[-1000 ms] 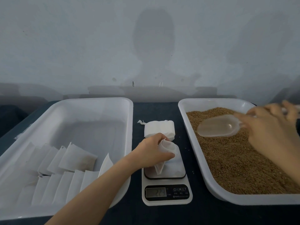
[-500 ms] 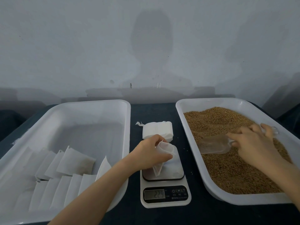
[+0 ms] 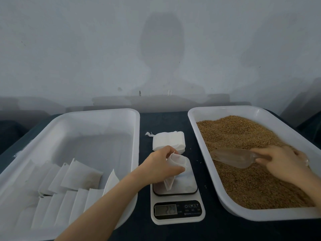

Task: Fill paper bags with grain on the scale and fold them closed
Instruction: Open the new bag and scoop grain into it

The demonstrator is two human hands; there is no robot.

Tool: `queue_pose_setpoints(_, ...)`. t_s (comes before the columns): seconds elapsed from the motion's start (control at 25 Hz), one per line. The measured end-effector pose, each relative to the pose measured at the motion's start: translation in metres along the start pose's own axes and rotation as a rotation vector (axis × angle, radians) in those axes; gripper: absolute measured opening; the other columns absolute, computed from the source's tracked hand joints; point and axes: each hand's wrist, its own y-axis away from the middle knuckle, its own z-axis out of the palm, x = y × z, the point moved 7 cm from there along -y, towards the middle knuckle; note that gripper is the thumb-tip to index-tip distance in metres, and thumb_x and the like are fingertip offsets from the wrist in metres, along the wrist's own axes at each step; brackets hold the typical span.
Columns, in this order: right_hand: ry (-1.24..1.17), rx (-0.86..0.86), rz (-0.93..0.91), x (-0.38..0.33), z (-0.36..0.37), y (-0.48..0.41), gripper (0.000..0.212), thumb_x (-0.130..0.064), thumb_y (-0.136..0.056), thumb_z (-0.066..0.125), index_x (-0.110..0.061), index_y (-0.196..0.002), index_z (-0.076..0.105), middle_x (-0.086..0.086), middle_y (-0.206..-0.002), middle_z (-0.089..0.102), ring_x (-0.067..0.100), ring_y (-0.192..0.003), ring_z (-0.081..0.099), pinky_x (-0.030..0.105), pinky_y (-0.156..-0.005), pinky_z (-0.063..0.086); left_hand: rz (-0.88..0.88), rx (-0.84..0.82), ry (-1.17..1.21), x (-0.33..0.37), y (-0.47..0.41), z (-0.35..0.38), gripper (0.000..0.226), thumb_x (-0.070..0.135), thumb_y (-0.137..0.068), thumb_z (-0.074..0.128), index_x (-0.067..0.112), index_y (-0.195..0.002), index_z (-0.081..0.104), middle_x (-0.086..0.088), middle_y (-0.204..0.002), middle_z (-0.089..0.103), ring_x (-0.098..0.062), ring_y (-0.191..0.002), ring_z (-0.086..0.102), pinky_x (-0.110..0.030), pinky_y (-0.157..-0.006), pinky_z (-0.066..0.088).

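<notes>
You're scooping: your left grip [image 3: 161, 168] holds the paper bag [image 3: 178, 160] open on the scale [image 3: 175, 220], your right grip [image 3: 281, 162] clasps the scoop [image 3: 231, 159] in the grain [image 3: 243, 136]; next, carry it level to the bag.

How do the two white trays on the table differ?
The left tray holds rows of flat, folded paper bags at its near end; the right tray is full of brown grain. Only the right tray has a clear scoop in it, gripped by the right hand. Both are white, shallow, rectangular.
</notes>
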Motion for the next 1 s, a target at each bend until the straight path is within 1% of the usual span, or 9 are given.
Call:
queue_pose_setpoints(0.08,-0.001,0.001,0.017,0.005,-0.002,0.001,0.038,-0.022,-0.085,0.066,-0.044,-0.116,0.061,-0.015,-0.082,0.056,0.010,-0.078,0.052,0.032,-0.073,0.041,0.005,0.003,-0.004,0.000,0.000,0.000,0.036,0.044,-0.077,0.069,0.040,-0.105,0.047,0.021,-0.101,0.053,-0.002,-0.088,0.056,-0.018,-0.074,0.051)
queue_pose_setpoints(0.32,-0.148,-0.026,0.058,0.010,-0.015,0.008,0.037,-0.021,-0.085,0.065,-0.042,-0.115,0.060,-0.001,-0.117,0.066,0.007,-0.072,0.054,0.031,-0.070,0.043,0.011,-0.008,-0.002,0.001,0.001,0.000,0.037,0.044,-0.077,0.069,0.039,-0.107,0.047,0.019,-0.102,0.053,-0.003,-0.089,0.057,-0.016,-0.072,0.049)
queue_pose_setpoints(0.44,-0.228,-0.036,0.059,-0.006,-0.034,0.016,0.039,-0.024,-0.085,0.064,-0.051,-0.110,0.051,-0.002,-0.126,0.061,0.023,-0.101,0.059,0.046,-0.090,0.045,0.009,-0.007,-0.001,0.000,0.000,0.000,0.039,0.044,-0.078,0.069,0.038,-0.109,0.047,0.017,-0.106,0.054,-0.004,-0.092,0.056,-0.014,-0.070,0.047)
queue_pose_setpoints(0.52,-0.265,-0.021,0.005,-0.024,-0.049,0.022,0.038,-0.024,-0.085,0.063,-0.053,-0.107,0.051,-0.006,-0.124,0.061,0.023,-0.113,0.055,0.051,-0.099,0.039,0.005,-0.013,0.002,0.000,-0.001,0.001,0.039,0.043,-0.078,0.069,0.038,-0.109,0.046,0.017,-0.107,0.054,-0.005,-0.092,0.056,-0.013,-0.068,0.045)
queue_pose_setpoints(0.64,-0.335,-0.026,-0.105,-0.056,-0.067,0.031,0.038,-0.021,-0.084,0.064,-0.051,-0.104,0.054,-0.009,-0.115,0.063,0.013,-0.099,0.054,0.041,-0.094,0.042,0.002,-0.014,0.006,-0.002,-0.002,0.002,0.040,0.044,-0.077,0.069,0.039,-0.109,0.045,0.017,-0.109,0.054,-0.004,-0.094,0.056,-0.013,-0.069,0.045)
queue_pose_setpoints(0.72,-0.254,-0.046,-0.179,-0.075,-0.069,0.032,0.037,-0.024,-0.083,0.064,-0.050,-0.109,0.055,-0.015,-0.110,0.062,0.008,-0.097,0.052,0.035,-0.092,0.041,0.004,-0.010,0.008,-0.003,-0.002,0.002,0.042,0.044,-0.076,0.069,0.039,-0.110,0.045,0.015,-0.111,0.055,-0.006,-0.097,0.057,-0.015,-0.072,0.046)
queue_pose_setpoints(0.8,-0.147,-0.060,-0.235,-0.090,-0.067,0.028,0.039,-0.029,-0.084,0.062,-0.048,-0.117,0.055,-0.020,-0.105,0.062,0.008,-0.101,0.052,0.042,-0.101,0.038,0.005,-0.010,0.011,-0.004,-0.003,0.002,0.043,0.044,-0.076,0.070,0.039,-0.111,0.045,0.014,-0.111,0.055,-0.007,-0.097,0.057,-0.015,-0.072,0.047)
queue_pose_setpoints(0.88,-0.091,-0.055,-0.273,-0.102,-0.062,0.024,0.039,-0.033,-0.085,0.060,-0.050,-0.119,0.052,-0.025,-0.099,0.057,0.010,-0.106,0.049,0.047,-0.107,0.029,0.008,-0.011,0.011,-0.004,-0.003,0.002,0.043,0.044,-0.076,0.070,0.038,-0.111,0.044,0.015,-0.110,0.055,-0.007,-0.095,0.057,-0.014,-0.071,0.047)
queue_pose_setpoints(1.0,0.001,0.007,-0.331,-0.116,-0.058,0.021,0.037,-0.039,-0.085,0.058,-0.057,-0.115,0.046,-0.029,-0.101,0.050,0.010,-0.114,0.039,0.037,-0.108,0.013,0.003,-0.011,0.022,-0.004,-0.002,0.003,0.044,0.043,-0.076,0.070,0.038,-0.112,0.045,0.017,-0.107,0.054,-0.004,-0.093,0.057,-0.014,-0.070,0.047)
